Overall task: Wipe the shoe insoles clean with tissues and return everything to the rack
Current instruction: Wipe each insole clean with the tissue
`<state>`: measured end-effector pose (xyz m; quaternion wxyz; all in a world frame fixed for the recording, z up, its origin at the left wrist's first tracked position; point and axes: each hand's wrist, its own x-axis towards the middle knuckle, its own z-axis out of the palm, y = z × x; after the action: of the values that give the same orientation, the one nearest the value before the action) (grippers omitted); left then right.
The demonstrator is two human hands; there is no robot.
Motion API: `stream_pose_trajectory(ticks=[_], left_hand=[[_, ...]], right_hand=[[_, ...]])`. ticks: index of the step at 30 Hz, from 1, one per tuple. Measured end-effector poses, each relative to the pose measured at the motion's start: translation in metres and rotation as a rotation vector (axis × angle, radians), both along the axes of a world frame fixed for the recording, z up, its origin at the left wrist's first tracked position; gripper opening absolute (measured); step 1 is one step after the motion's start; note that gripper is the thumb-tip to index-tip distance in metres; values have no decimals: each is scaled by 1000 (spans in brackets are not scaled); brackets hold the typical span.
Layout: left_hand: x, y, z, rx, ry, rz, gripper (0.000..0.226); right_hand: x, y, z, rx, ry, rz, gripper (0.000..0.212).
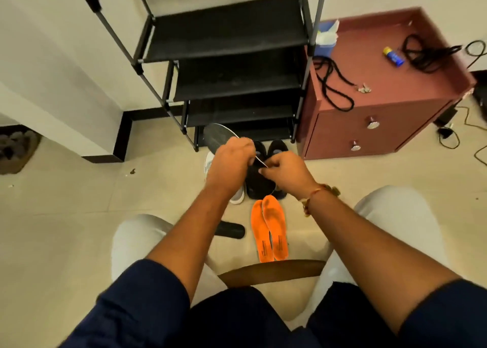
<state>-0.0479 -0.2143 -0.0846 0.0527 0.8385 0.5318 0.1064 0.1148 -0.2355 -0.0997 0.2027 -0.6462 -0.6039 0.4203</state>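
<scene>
Beige floor (79, 216) by the rack (226, 37), left hand (232, 160) and right hand (284, 174) both gripping a dark insole (214, 135)

Dark navy sleeves (142, 303) cover both upper arms and end near the elbows. Just behind the right hand (284, 172), a thin orange-red thread bracelet (315, 193) with brownish beads rings the wrist. Pale grey trousers (137, 242) cover both knees.

Home entryway: shoe rack (226, 58), cabinet (382, 105).
</scene>
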Motion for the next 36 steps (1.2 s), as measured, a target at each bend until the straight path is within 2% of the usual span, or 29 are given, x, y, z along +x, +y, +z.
stream_pose_trajectory(ticks=[2,3,4,5,6,8,10,14,19,24,26,30,33,36], left_hand=[[4,-21,3,140,-439,332,12],[7,-32,5,135,-667,562,15],[9,-42,6,39,-870,787,21],[12,-53,8,-144,-1043,956,27],[15,-62,12,-371,-1203,1022,32],[18,-76,22,-775,-1517,930,52],[16,-83,29,-957,-1699,754,71],[9,-78,31,-1072,-1844,559,87],[8,-72,21,-1083,-1930,515,82],[3,-70,12,-1065,-1944,538,85],[2,-69,12,-1052,-1974,541,82],[3,-72,10,-1043,-2047,563,77],[4,-74,9,-1051,-2042,595,76],[7,-75,12,-1078,-2034,589,77]], right_hand=[[3,-17,10,-53,308,-201,8],[4,-24,17,-87,497,-300,7],[3,-32,25,-134,687,-387,8],[3,-39,32,-183,842,-451,10],[2,-46,37,-225,945,-487,13],[3,-55,39,-291,1046,-483,20],[2,-61,36,-324,1055,-414,26],[-6,-68,28,-312,988,-352,18],[-14,-64,21,-237,792,-232,19],[-9,-64,17,-102,630,-261,20],[-3,-62,14,-39,619,-362,19],[8,-56,17,77,735,-476,19],[8,-57,23,168,767,-424,28],[2,-61,29,258,676,-333,33]])
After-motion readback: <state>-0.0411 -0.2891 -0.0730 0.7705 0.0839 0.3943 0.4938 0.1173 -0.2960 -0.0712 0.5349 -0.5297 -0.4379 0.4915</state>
